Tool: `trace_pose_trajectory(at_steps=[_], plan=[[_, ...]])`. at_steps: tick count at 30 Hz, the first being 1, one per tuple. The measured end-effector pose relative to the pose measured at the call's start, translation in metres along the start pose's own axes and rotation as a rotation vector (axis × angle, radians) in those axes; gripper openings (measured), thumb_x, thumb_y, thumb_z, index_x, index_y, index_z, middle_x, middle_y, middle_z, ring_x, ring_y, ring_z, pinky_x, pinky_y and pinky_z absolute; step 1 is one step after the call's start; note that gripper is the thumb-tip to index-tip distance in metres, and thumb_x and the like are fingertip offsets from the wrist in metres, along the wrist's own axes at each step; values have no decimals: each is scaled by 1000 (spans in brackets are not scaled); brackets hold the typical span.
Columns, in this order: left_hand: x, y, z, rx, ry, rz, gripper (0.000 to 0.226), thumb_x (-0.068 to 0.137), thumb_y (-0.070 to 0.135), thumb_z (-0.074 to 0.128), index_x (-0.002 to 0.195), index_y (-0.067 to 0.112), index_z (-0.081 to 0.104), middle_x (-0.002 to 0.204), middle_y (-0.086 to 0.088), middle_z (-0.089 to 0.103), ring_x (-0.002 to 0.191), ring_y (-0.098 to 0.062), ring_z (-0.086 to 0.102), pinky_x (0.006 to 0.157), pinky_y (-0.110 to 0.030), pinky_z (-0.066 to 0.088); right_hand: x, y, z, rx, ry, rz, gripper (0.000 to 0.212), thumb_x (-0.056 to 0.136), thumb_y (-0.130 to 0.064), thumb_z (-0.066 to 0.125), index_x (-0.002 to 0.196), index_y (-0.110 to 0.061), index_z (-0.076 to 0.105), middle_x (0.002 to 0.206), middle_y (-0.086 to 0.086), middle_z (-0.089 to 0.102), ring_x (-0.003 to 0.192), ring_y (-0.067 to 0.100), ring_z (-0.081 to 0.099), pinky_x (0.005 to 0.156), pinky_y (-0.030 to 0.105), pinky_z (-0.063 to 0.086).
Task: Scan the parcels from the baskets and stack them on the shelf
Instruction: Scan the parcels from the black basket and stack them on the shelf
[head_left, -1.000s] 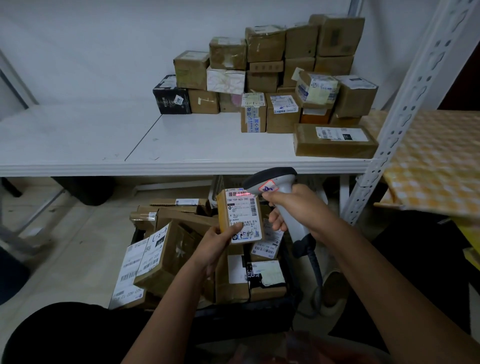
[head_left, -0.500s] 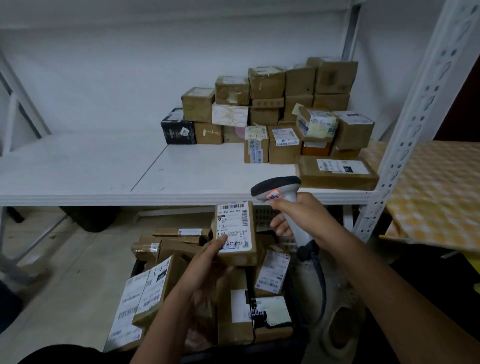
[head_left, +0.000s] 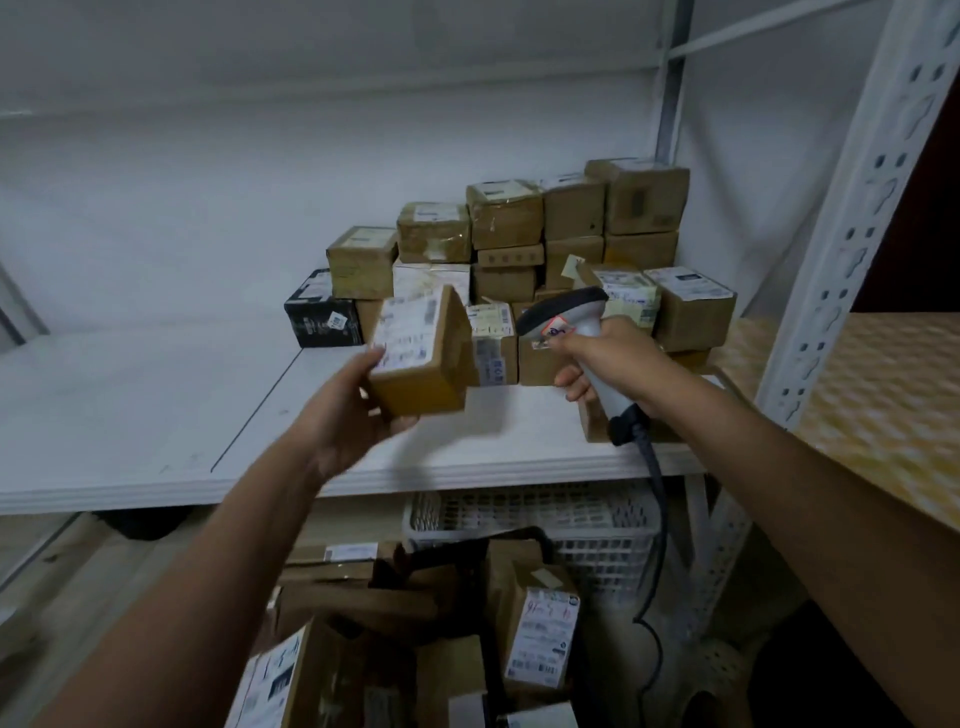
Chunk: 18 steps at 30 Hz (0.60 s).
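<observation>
Presently, one brown cardboard parcel, white shipping label on its upper face, tilted, held in the air above the white shelf, in front of the stack and not touching the board. Left hand: fingers clasped around the parcel's lower left corner, thumb against the label edge. Right hand: fist closed on the grip of a grey barcode scanner, head pointing left toward the parcel, a red-marked sticker on its side; a dark cable hangs from the grip past the shelf's front edge.

Stacked parcels: many brown boxes in several tiers at the shelf's back right corner, against the wall and the rear post. One black box at the left end of the stack. The shelf's left half is bare board.

White perforated upright at the shelf's right front corner. Below the shelf: a white lattice basket; in front of it, loose labelled parcels heaped together, their container not clearly visible.
</observation>
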<state>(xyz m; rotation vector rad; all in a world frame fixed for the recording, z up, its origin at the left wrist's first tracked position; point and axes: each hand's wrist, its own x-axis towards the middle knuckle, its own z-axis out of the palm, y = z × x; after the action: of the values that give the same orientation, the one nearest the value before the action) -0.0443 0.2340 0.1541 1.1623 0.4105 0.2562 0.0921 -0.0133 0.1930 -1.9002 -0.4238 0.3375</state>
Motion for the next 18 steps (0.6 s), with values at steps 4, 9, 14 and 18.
trace_pose_trajectory(at_steps=[4, 9, 14, 18], plan=[[74, 62, 23, 29, -69, 71, 50, 94, 33, 57, 140, 15, 52, 125, -14, 53, 109, -30, 62, 88, -45, 58, 31, -8, -8, -22, 12, 14, 34, 95, -30, 62, 109, 0, 64, 81, 16, 73, 55, 20, 65, 55, 27, 50], [144, 124, 66, 133, -1, 187, 42, 98, 42, 57, 133, 18, 55, 126, -15, 56, 111, -30, 63, 79, -38, 61, 70, -15, -8, -50, 24, 13, 34, 96, -34, 60, 104, -2, 66, 76, 10, 75, 55, 17, 66, 49, 23, 49], [199, 151, 80, 338, 80, 300, 53, 100, 49, 54, 142, 20, 40, 138, -10, 51, 111, -20, 58, 84, -27, 59, 99, -14, -1, -14, -8, 7, 33, 96, -33, 60, 103, -2, 66, 78, 14, 74, 55, 18, 65, 48, 22, 48], [236, 150, 78, 752, 323, 419, 73, 96, 52, 58, 151, 12, 32, 145, -13, 46, 116, -26, 60, 90, -34, 58, 111, -7, 7, -28, -41, 8, 32, 96, -35, 60, 97, -3, 66, 79, 12, 75, 55, 17, 66, 48, 22, 49]])
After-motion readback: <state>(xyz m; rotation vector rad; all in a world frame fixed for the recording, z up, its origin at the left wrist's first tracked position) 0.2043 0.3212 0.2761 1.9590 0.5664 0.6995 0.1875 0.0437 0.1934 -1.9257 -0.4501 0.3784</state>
